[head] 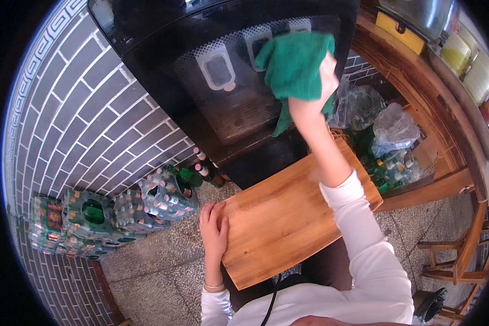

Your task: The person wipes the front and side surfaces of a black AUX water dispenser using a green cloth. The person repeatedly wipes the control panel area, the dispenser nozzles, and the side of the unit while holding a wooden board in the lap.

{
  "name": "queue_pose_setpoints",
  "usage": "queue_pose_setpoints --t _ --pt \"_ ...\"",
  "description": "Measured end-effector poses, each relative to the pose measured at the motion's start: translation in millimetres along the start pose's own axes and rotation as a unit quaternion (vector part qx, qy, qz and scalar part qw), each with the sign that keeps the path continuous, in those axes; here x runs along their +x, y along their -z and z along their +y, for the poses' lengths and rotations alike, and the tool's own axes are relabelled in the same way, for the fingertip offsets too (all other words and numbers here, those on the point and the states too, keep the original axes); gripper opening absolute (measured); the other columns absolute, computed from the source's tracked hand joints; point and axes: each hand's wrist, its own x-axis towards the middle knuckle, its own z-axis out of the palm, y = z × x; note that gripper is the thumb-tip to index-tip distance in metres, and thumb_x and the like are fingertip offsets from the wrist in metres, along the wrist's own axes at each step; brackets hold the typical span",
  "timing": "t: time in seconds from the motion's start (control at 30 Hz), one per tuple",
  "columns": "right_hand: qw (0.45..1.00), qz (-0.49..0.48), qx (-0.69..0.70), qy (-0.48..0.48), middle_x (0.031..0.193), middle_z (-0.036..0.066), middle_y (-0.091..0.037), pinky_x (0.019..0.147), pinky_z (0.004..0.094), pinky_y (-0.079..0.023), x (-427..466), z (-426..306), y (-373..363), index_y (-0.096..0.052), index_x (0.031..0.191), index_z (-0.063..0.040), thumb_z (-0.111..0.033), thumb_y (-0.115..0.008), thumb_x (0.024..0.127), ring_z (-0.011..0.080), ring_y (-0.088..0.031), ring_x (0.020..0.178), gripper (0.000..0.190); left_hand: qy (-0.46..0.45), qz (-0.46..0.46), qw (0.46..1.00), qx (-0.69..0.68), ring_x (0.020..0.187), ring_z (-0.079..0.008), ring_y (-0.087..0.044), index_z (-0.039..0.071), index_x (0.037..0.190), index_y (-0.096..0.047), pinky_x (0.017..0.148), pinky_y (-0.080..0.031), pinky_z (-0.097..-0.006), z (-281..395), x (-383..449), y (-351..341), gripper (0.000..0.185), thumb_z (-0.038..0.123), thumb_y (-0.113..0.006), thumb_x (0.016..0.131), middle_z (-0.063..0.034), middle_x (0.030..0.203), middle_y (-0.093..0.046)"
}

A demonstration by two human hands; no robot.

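Observation:
My right hand (311,108) grips a bunched green cloth (295,67) against the glossy dark front panel of a large black appliance (244,118). Part of the cloth hangs below my wrist, and the hand is slightly blurred. Pale rounded shapes with dotted borders show on the panel to the left of the cloth. My left hand (212,230) rests along the left edge of a wooden tabletop (285,216), near its far corner, with the thumb lying over the wood. That tabletop spans the space between my body and the appliance, beneath my right forearm.
Plastic-wrapped packs of bottles (91,216) line the grey brick wall (106,106) at left. Loose bottles (205,171) stand beside the appliance's base. At right, a wooden counter (428,69) curves above bagged bottles (395,167). Wooden stools (460,261) are at lower right.

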Motion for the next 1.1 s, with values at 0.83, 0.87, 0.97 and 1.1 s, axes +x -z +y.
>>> queue_pose_setpoints --t 0.83,0.87,0.97,1.1 --pt "0.981 -0.171 -0.094 0.006 0.082 0.013 -0.059 0.071 0.0403 -0.042 55.1 -6.4 20.7 -0.061 0.079 -0.006 0.009 -0.063 0.058 0.0358 -0.055 0.081 0.026 -0.022 0.050 0.994 -0.097 0.131 -0.0323 -0.036 0.006 0.133 -0.045 0.111 -0.018 -0.0452 0.4 11.2 23.0 0.054 0.012 -0.060 0.081 -0.0140 0.136 -0.046" --pt "0.981 -0.170 -0.097 0.001 0.082 0.013 -0.059 0.071 0.0404 -0.042 58.6 -7.7 19.3 -0.061 0.079 -0.005 0.009 -0.063 0.058 0.0360 -0.055 0.081 0.025 -0.080 0.111 0.981 -0.139 0.132 -0.0322 -0.036 0.003 0.133 -0.045 0.112 -0.017 -0.0454 -1.1 31.2 42.6 0.055 0.012 -0.060 0.081 -0.0149 0.137 -0.045" --pt "0.980 -0.166 -0.104 -0.014 0.083 0.014 -0.060 0.073 0.0410 -0.044 60.9 -12.6 19.4 -0.061 0.079 -0.004 0.010 -0.062 0.059 0.0372 -0.057 0.083 0.024 -0.265 0.316 0.911 -0.020 0.134 -0.0293 -0.035 0.004 0.135 -0.044 0.110 -0.026 -0.0408 64.0 122.0 129.1 0.056 0.006 -0.058 0.081 -0.0155 0.143 -0.040" --pt "0.989 -0.122 -0.077 -0.025 0.086 0.015 -0.061 0.075 0.0416 -0.045 72.6 -13.0 3.7 -0.062 0.079 -0.004 0.010 -0.062 0.060 0.0377 -0.058 0.083 0.024 -0.446 0.418 0.790 -0.047 0.123 -0.0256 -0.045 0.003 0.128 -0.049 0.105 -0.031 -0.0366 159.4 223.4 185.5 0.047 0.018 -0.062 0.086 -0.0143 0.130 -0.049"
